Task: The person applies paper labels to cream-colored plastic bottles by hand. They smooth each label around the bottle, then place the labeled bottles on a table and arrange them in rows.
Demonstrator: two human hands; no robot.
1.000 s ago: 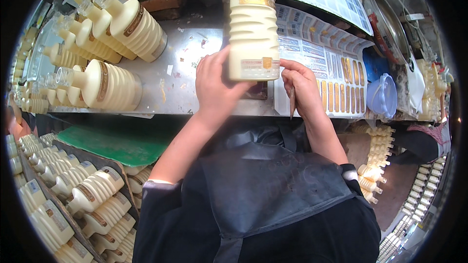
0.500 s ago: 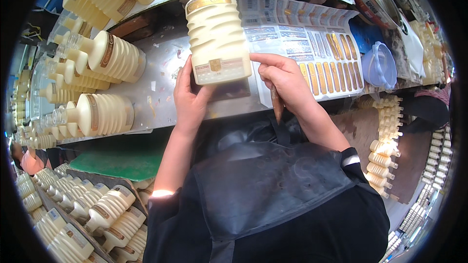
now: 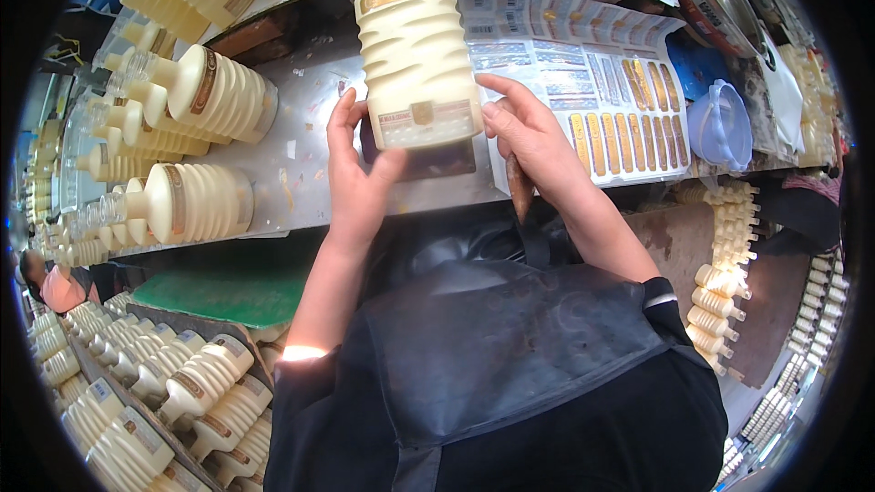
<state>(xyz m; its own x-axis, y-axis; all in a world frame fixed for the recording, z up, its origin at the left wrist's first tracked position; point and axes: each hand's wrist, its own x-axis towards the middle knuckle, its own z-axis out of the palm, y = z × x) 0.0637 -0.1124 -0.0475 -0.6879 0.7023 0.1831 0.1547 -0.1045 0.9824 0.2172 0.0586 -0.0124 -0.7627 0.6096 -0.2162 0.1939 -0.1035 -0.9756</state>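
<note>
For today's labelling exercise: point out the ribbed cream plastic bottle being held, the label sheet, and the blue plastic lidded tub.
ribbed cream plastic bottle [image 3: 415, 46], head view, ribbed body
label sheet [image 3: 597, 96], head view, middle
blue plastic lidded tub [image 3: 720, 126], head view, lid

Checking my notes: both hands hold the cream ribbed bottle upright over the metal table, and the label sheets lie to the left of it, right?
Not quite. In the head view the label sheets lie right of the cream ribbed bottle. The rest holds.

Single head-worn fisheye view, looking steeply down, close over metal workbench [image 3: 301, 173]; edges curve at rim.
</note>
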